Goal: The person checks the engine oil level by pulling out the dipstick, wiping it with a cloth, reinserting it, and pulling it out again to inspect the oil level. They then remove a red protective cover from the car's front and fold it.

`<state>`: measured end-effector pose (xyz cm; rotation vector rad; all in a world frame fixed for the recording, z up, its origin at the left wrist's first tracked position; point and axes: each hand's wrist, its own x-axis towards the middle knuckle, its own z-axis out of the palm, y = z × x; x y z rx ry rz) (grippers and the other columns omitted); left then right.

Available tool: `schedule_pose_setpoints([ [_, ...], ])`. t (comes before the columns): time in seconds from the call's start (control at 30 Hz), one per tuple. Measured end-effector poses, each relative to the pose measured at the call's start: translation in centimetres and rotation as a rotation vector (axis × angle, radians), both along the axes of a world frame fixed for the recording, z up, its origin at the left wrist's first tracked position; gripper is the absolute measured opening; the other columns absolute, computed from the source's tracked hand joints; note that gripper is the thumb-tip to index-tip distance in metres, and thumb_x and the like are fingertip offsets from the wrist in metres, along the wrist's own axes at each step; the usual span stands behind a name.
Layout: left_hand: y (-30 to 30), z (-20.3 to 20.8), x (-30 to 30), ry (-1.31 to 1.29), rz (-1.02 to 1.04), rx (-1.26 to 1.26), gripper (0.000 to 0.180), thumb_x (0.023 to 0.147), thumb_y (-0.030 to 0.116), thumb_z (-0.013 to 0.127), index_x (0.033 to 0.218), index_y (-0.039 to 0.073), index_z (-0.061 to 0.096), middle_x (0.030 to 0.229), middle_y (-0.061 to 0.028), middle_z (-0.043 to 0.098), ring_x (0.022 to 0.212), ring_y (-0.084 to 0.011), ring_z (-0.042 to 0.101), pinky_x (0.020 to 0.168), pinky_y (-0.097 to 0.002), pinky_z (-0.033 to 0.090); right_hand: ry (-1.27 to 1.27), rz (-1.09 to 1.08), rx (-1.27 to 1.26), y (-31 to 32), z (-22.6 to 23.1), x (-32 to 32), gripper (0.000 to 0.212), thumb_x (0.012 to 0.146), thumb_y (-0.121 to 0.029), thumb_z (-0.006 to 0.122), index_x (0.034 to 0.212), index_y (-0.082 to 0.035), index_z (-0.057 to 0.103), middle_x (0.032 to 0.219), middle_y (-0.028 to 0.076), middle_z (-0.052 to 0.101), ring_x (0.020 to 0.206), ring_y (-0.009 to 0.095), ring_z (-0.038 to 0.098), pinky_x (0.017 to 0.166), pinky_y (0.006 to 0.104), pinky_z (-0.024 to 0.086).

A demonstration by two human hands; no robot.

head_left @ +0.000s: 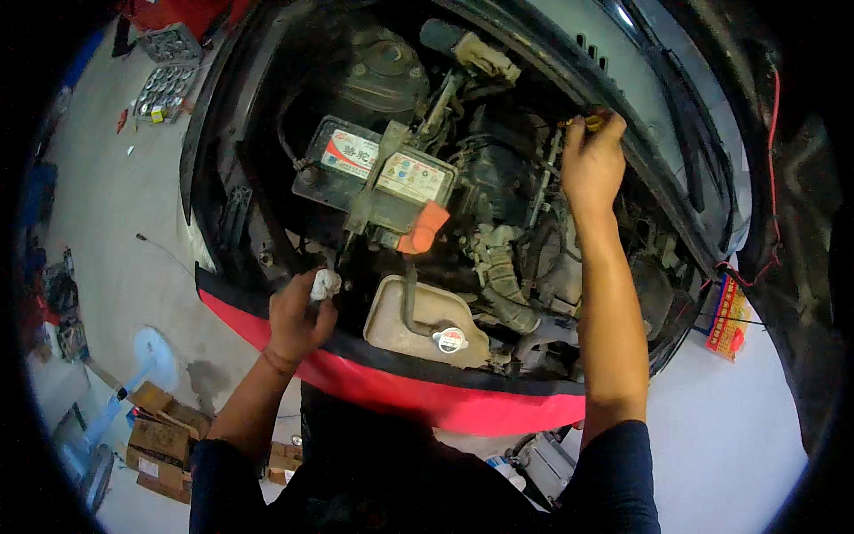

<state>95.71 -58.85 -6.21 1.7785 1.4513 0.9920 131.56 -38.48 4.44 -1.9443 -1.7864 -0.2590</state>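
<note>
I stand over the open engine bay of a red car. My left hand [298, 320], near the front left edge of the bay, is closed round a crumpled white rag or tissue [326, 285]. Farther back on the right, my right hand [594, 169] has its fingers closed on a small yellow handle [583, 122], mostly hidden by the fingers. A car battery [414, 181] with a metal hold-down bracket and an orange terminal cover [424, 228] lies between my hands. Closer to me is a beige coolant tank [400, 311] beside a round metal radiator cap [450, 340].
A ribbed air hose [498, 271] crosses right of the battery. The red front edge [382, 389] runs before my body. Cardboard boxes [162, 449] and a pale blue stand [153, 358] are at lower left; a socket set [166, 84] lies on the floor at upper left.
</note>
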Motion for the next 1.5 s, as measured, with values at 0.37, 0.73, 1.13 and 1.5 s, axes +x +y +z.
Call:
schedule_pose_setpoints([
  [0.37,0.4,-0.3,0.2,0.145,-0.004,0.105,0.043,0.069,0.005,0.065,0.111,0.001,0.059,0.080,-0.0135,0.061,0.065,-0.0331,0.062,0.057,-0.0391,0.048,0.007,0.085,-0.859,2.8,-15.0,0.4,0.055,0.091,-0.021,0.057,0.130,0.008,0.031,0.098,0.031,0.064,0.090,0.046,0.063,0.075,0.0520,0.049],
  [0.73,1.2,-0.6,0.3,0.161,-0.049,0.041,0.045,0.069,0.009,0.066,0.113,0.005,0.060,0.084,-0.0132,0.063,0.068,-0.0340,0.062,0.059,-0.0407,0.048,-0.117,0.355,-1.154,1.0,-30.3,2.5,0.078,0.090,-0.015,0.052,0.153,-0.011,0.006,0.121,0.028,0.060,0.110,0.042,0.060,0.091,0.0484,0.048],
  [1.13,0.0,-0.5,0.3,0.156,0.049,0.085,0.044,0.070,0.010,0.067,0.112,0.006,0.059,0.083,-0.0126,0.060,0.068,-0.0347,0.061,0.058,-0.0409,0.048,0.027,-0.117,-0.740,6.1,-19.5,1.9,0.062,0.088,-0.055,0.057,0.113,0.001,0.065,0.107,0.025,0.067,0.102,0.044,0.063,0.089,0.0489,0.048],
  [1.5,-1.0,-0.4,0.8,0.160,0.111,0.140,0.055,0.079,0.008,0.059,0.133,0.016,0.054,0.078,-0.0127,0.057,0.062,-0.0332,0.059,0.056,-0.0430,0.048,0.154,-0.092,0.322,-1.7,6.7,5.0,0.047,0.081,-0.043,0.067,0.093,0.002,0.069,0.088,0.021,0.069,0.081,0.032,0.066,0.077,0.0404,0.050],
])
